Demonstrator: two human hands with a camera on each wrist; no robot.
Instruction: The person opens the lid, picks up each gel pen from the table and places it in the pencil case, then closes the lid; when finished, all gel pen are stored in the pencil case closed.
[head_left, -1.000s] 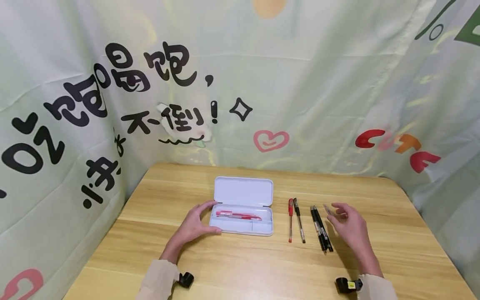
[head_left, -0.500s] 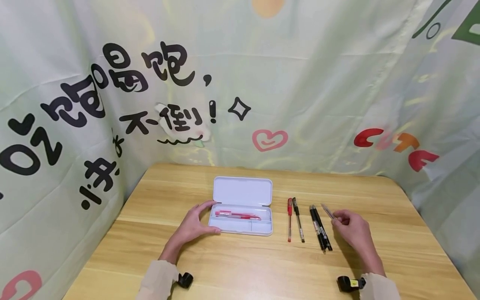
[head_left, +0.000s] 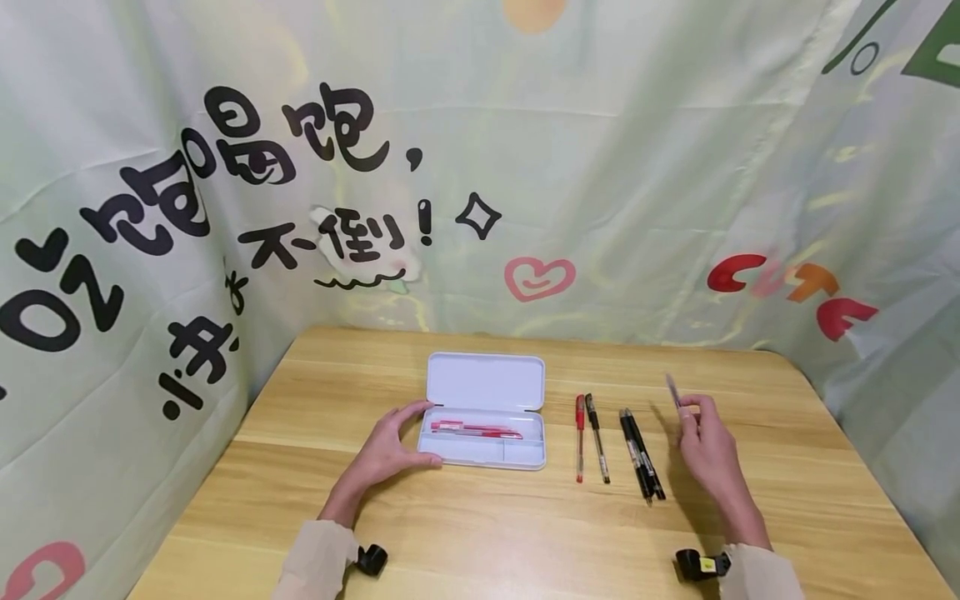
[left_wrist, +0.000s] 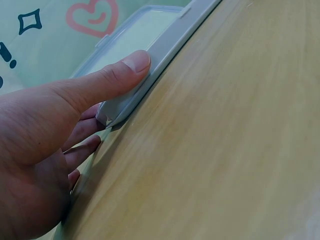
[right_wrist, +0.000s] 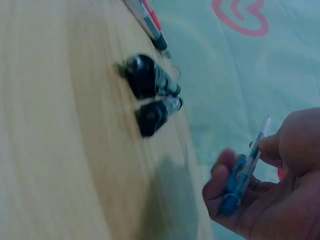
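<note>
A pale lavender pencil case point(head_left: 486, 382) lies open on the table, lid tipped back. Its rear compartment holds clear pens with red parts point(head_left: 480, 430). My left hand point(head_left: 384, 446) grips the case's left end, thumb along the front corner and fingers behind; the left wrist view shows the thumb point(left_wrist: 115, 77) against the case's side wall. Over the right of the table, my right hand point(head_left: 711, 450) pinches a slim clear pen point(right_wrist: 246, 175) between thumb and fingers. One end of it looks teal in the right wrist view; in the head view the pen points up and away.
Between case and right hand lie a red-capped pen point(head_left: 580, 417), a black-capped pen point(head_left: 596, 425) and two black pens point(head_left: 634, 457) side by side. The wooden table point(head_left: 510, 533) ends at a printed curtain point(head_left: 637, 183) behind and on both sides.
My right hand has taken hold of the clear pen, lifted it off the table and swung its tip upward and right. The left hand keeps its place on the case.
</note>
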